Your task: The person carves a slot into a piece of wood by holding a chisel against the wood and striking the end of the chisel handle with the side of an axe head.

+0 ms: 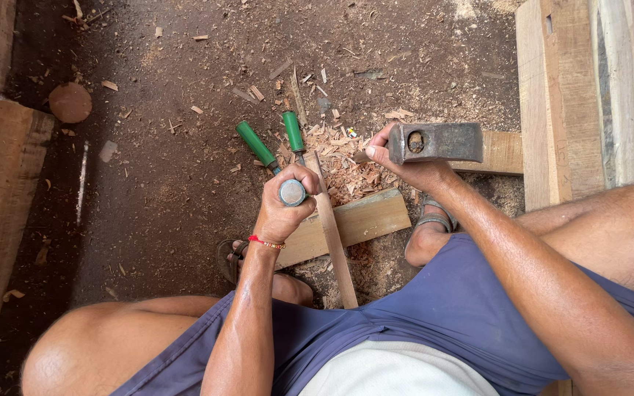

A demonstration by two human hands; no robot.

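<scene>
Chisel (292, 192) stood upright in my left hand (282, 209), its round metal-capped butt facing up at me, my fingers wrapped tight around the handle. Its lower end I could not see; it was hidden under my fist, just beside the narrow wooden strip (334, 246). My right hand (405, 165) was clenched around the neck of a hammer (434, 141), whose blocky iron head was raised level, up and to the right of the chisel and apart from it. My left forearm rose steeply from between my knees, a red thread bracelet (266, 243) at the wrist; my right forearm ran in slantwise from the lower right. The strip lay across a thicker wooden block (365, 218) on the dirt floor (170, 176). Two more green-handled chisels (273, 143) lay beyond my left hand, among a heap of wood shavings (343, 165). My sandalled feet flanked the block. Planks (552, 95) stood at the right.
</scene>
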